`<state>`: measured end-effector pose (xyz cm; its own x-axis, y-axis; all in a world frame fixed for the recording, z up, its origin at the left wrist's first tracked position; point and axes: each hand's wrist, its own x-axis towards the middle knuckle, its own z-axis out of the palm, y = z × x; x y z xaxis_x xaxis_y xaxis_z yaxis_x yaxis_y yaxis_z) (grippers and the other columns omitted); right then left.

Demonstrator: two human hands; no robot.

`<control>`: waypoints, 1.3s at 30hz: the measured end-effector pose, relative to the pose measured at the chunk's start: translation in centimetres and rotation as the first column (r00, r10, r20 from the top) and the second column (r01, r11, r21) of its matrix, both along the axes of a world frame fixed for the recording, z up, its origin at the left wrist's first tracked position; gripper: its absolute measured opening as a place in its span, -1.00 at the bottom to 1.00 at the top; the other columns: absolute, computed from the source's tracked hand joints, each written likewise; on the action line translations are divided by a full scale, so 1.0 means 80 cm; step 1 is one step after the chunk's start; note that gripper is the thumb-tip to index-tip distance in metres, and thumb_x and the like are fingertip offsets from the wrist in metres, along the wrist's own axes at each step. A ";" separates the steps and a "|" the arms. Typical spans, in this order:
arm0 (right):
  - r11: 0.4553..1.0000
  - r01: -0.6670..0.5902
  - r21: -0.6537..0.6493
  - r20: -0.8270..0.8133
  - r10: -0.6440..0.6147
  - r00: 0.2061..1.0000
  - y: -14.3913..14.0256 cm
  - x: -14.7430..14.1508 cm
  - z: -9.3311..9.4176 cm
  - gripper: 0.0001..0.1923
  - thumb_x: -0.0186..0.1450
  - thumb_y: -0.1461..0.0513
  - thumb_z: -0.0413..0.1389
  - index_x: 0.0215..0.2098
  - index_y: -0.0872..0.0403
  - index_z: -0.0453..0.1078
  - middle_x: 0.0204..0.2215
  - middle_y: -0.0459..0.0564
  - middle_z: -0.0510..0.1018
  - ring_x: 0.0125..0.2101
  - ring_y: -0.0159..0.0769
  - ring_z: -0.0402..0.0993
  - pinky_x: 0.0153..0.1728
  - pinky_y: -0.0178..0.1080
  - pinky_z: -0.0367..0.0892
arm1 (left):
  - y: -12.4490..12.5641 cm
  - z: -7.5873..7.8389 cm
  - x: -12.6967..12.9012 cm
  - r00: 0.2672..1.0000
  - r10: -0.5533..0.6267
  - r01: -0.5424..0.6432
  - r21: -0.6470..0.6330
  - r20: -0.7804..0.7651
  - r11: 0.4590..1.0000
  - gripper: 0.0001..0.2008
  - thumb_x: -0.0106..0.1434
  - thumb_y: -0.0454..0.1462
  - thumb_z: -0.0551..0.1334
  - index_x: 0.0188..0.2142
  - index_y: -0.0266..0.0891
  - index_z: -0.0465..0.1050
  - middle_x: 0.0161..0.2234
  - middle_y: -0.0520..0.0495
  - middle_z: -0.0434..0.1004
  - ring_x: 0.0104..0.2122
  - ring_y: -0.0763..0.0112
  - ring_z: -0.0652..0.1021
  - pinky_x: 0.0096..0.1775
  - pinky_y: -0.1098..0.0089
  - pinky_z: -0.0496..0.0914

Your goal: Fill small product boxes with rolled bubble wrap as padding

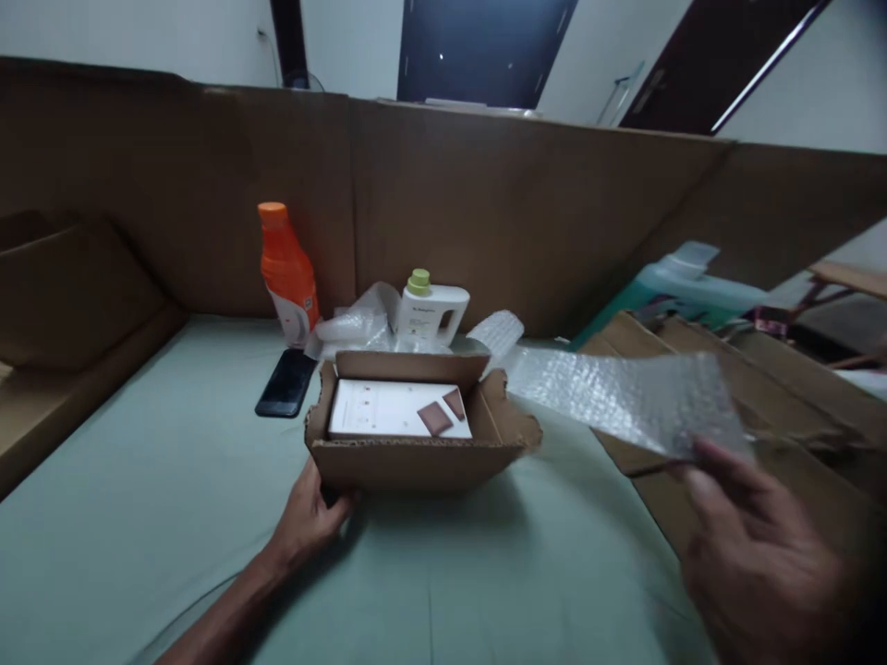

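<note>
Your left hand (315, 519) touches the near left corner of an open cardboard box (416, 469), white box (381, 411) inside; at right, your right hand (759, 545) pinches bubble wrap (610, 392).

The open carton (416, 469) is matt brown corrugated cardboard, its torn edges rough and fibrous. Inside it, the white box (374, 406) looks smooth, like coated card. The bubble wrap strip (596, 383) is clear, dimpled plastic with a shiny glint. Both the orange bottle (284, 263) and the white bottle (422, 319) look like smooth plastic. The phone (283, 383) has a dark, glossy face; the green cloth (443, 573) beneath is matt, lightly creased.
</note>
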<state>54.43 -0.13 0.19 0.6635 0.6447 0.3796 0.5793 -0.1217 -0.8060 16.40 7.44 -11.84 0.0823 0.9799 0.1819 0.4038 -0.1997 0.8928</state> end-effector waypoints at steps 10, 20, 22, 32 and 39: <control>0.965 0.021 -0.261 0.322 0.067 0.945 -0.142 0.038 -0.071 -0.48 0.24 -0.15 0.07 -0.02 -0.03 0.50 0.09 0.20 0.48 0.00 0.14 0.50 -0.62 -0.19 0.39 | -0.016 0.041 -0.022 0.998 -0.034 0.030 -0.066 -0.056 0.997 -0.39 0.14 -0.13 0.26 0.17 -0.23 0.29 0.08 -0.28 0.47 0.07 0.00 0.50 0.09 0.03 0.40; 0.671 -0.694 -0.261 -0.089 0.699 0.710 0.062 -0.117 -0.080 -0.46 0.23 0.11 0.14 0.16 0.10 0.35 -0.01 0.19 0.58 -0.05 0.02 0.54 -0.06 0.05 0.47 | 0.001 0.029 0.002 0.997 0.067 -0.061 -0.115 0.047 0.992 -0.50 0.15 -0.11 0.26 0.04 -0.28 0.32 -0.14 -0.16 0.53 -0.17 0.16 0.57 -0.17 0.21 0.49; 0.673 -0.697 -0.246 -0.110 0.695 0.711 0.074 -0.117 -0.087 -0.46 0.25 0.12 0.10 0.17 0.12 0.33 -0.02 0.19 0.59 -0.10 -0.03 0.55 -0.10 0.01 0.48 | 0.021 0.026 0.009 0.997 0.061 -0.055 -0.102 0.055 0.993 -0.47 0.16 -0.13 0.25 0.08 -0.29 0.30 -0.12 -0.16 0.52 -0.13 0.16 0.56 -0.12 0.22 0.48; 0.845 -0.302 -0.441 0.423 0.492 0.761 0.066 0.010 -0.136 -0.49 0.32 0.05 0.07 0.14 0.13 0.44 0.21 0.28 0.44 0.20 0.16 0.36 0.12 0.21 0.30 | -0.001 0.017 -0.008 0.999 -0.046 0.045 -0.162 -0.001 0.986 -0.20 0.19 -0.14 0.25 0.37 -0.28 0.05 0.27 -0.37 0.34 0.27 0.02 0.37 0.25 0.02 0.25; 0.789 -0.373 -0.488 0.469 0.597 0.650 -0.026 0.041 -0.139 -0.67 0.35 0.23 -0.01 -0.12 -0.04 0.60 -0.02 0.09 0.65 0.02 0.00 0.55 -0.01 0.09 0.40 | -0.113 0.020 -0.025 0.993 -0.011 0.001 -0.079 -0.118 0.997 -0.49 0.25 -0.05 0.25 0.16 -0.12 0.42 0.19 -0.26 0.46 0.12 -0.01 0.53 0.16 -0.04 0.40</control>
<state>57.69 -2.19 -10.92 -0.0601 0.9591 0.2764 0.9554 0.1355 -0.2622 14.40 -1.57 -10.25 0.1045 0.9902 0.0932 0.5066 -0.1336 0.8518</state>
